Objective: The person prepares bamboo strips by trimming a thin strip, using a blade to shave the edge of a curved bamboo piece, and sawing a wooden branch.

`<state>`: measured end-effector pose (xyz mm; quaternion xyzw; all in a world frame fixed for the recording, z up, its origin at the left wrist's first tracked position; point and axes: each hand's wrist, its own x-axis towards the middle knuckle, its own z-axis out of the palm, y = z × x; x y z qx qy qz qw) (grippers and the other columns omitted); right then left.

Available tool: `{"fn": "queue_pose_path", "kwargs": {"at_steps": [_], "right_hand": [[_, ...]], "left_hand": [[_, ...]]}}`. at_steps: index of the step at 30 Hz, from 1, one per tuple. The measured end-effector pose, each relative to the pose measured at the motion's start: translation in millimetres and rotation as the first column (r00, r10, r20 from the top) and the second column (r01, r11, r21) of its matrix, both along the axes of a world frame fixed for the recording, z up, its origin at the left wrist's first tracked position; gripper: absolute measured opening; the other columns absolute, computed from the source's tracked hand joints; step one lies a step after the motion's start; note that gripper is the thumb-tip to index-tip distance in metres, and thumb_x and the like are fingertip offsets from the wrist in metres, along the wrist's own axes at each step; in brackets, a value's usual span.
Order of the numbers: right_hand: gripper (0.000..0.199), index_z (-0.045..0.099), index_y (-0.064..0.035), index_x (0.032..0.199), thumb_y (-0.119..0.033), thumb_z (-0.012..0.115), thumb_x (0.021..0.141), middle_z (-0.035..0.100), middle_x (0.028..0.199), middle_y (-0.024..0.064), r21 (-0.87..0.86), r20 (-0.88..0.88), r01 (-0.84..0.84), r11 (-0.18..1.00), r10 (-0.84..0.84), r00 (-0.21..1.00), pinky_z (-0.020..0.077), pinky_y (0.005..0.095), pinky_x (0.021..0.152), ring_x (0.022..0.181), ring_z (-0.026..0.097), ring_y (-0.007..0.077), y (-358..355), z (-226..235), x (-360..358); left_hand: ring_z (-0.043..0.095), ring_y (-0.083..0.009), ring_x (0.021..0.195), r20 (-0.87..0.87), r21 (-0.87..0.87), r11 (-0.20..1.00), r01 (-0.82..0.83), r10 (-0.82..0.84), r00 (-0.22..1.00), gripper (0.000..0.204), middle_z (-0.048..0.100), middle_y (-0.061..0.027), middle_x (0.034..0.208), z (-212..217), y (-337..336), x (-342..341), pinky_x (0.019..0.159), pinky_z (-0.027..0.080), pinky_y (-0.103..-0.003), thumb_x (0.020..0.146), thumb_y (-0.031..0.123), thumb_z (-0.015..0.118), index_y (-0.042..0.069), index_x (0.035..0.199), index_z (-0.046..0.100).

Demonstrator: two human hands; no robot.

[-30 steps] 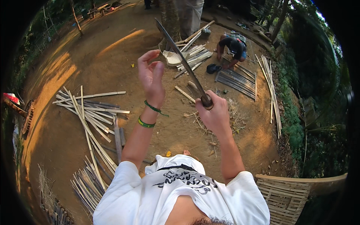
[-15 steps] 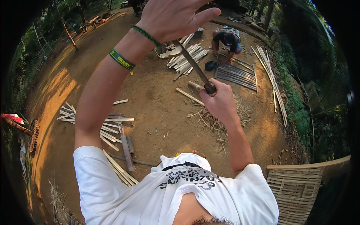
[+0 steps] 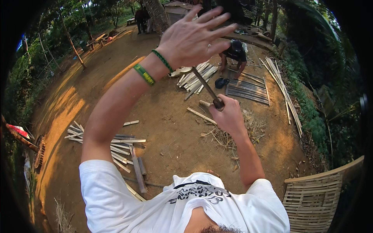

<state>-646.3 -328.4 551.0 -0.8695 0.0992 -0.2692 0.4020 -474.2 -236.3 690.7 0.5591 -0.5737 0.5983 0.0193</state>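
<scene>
My left hand [image 3: 193, 42] is raised in front of me with its fingers spread and nothing in it. Two green bands circle that wrist. In my right hand [image 3: 230, 116] is the handle of a large knife [image 3: 206, 85], its long dark blade slanting up and away to the left. The blade's far tip lies just below my left wrist in the picture, apart from it as far as I can see. Beyond the blade, a pile of split bamboo strips [image 3: 197, 79] rests on the dirt. Shavings [image 3: 252, 130] litter the ground below my right hand.
A person [image 3: 237, 56] bends over a slatted bamboo frame [image 3: 248, 92], beside a dark bag [image 3: 222, 83]. Long strips [image 3: 283, 89] lie along the right edge. More cut strips [image 3: 120, 149] are at left. A woven bamboo panel [image 3: 311, 200] stands at lower right.
The view has tilted up, so the ground and piles sit lower in the picture. My left hand's spread fingers have come fully into view. The knife stays in my right hand.
</scene>
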Motion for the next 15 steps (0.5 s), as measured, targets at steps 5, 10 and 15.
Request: {"fn": "queue_pose_path", "kwargs": {"at_steps": [5,10,15], "right_hand": [[0.024,0.062,0.0052,0.078,-0.017,0.072,0.079,0.062,0.063,0.0195,0.059,-0.073,0.057,0.997,-0.053,0.996,0.0462,0.0403,0.062,0.06,0.062,0.0313,-12,-20,5],[0.024,0.063,0.0049,0.079,-0.018,0.071,0.078,0.065,0.067,0.0212,-0.08,-0.044,0.014,0.997,-0.018,0.999,0.0482,0.0431,0.065,0.064,0.065,0.0365,0,-9,23],[0.022,0.065,0.0038,0.08,-0.018,0.07,0.078,0.066,0.07,0.0221,-0.059,-0.073,-0.05,0.997,0.046,0.996,0.0509,0.0446,0.07,0.072,0.066,0.0407,-5,-12,39]], "left_hand": [[0.034,-0.0311,0.144,-0.031,-0.038,0.965,0.26,-0.261,0.965,0.059,0.047,-0.0134,0.149,46,2,-32,0.119,0.017,-0.052,0.101,0.048,0.034,0.011,0.145,0.047],[0.037,-0.0315,0.142,-0.173,0.06,0.98,0.189,-0.176,0.969,0.057,0.05,-0.0147,0.146,38,8,2,0.118,0.021,-0.051,0.1,0.046,0.039,0.01,0.143,0.049],[0.037,-0.0328,0.142,-0.279,0.221,0.975,-0.002,0.065,0.958,0.057,0.051,-0.0153,0.144,19,20,21,0.118,0.02,-0.051,0.099,0.045,0.04,0.01,0.143,0.05]]}}
